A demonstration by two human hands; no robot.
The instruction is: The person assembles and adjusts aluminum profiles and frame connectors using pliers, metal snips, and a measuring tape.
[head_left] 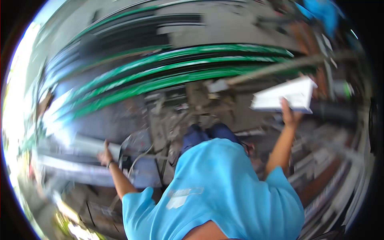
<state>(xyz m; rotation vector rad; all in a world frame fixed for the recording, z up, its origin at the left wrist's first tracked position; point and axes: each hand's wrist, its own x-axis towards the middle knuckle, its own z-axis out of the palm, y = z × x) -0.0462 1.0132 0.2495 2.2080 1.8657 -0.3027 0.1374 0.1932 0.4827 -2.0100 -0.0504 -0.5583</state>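
On the right side of the head view, my right hand grips a white, flat-sided piece by its lower edge, with a finger or thumb across its face. The piece is held up, away from my body. My left hand reaches out to the left with its fingers apart, beside the end of a pale flat strip. Whether it touches the strip cannot be made out. Motion blurs much of the view.
Long green-edged bars run across the view ahead. A wooden pole slants at the right. Another person in blue is at the top right. Scattered scraps lie around my feet, and long pieces are stacked at the lower right.
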